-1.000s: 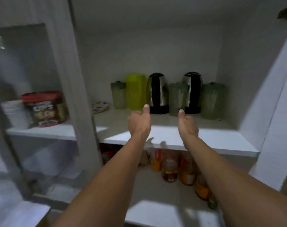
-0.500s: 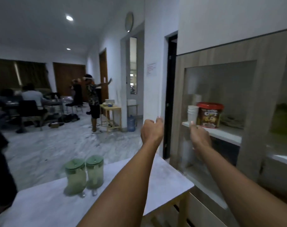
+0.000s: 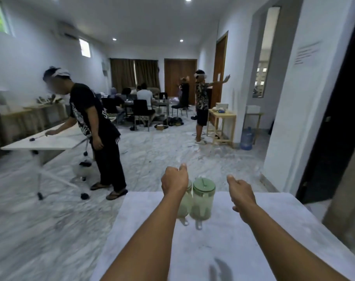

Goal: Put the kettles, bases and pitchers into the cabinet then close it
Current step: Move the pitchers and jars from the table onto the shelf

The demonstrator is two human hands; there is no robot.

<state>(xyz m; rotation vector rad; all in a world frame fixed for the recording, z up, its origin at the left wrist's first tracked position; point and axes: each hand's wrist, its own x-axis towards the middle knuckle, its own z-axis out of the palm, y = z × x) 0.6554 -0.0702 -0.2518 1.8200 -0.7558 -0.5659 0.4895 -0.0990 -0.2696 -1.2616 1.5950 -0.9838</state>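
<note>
Two pale green pitchers with green lids stand side by side near the far edge of a white table [image 3: 223, 250]. The right pitcher [image 3: 203, 197] is in full sight. The left pitcher [image 3: 185, 205] is mostly hidden behind my left hand [image 3: 174, 180], which hovers in front of it with fingers curled and thumb up, holding nothing. My right hand [image 3: 241, 191] floats to the right of the pitchers, fingers loosely curled, also holding nothing. The cabinet is out of view.
A person in black [image 3: 95, 128] bends over a white wheeled table [image 3: 44, 141] at the left. Another person [image 3: 202, 106] stands farther back by a small wooden table [image 3: 221, 123]. A dark doorway [image 3: 334, 122] opens at the right. Marble floor surrounds the table.
The view has swung left from the cabinet shelf to the room and the white table. Both hands now hang over the table by the two pitchers.
</note>
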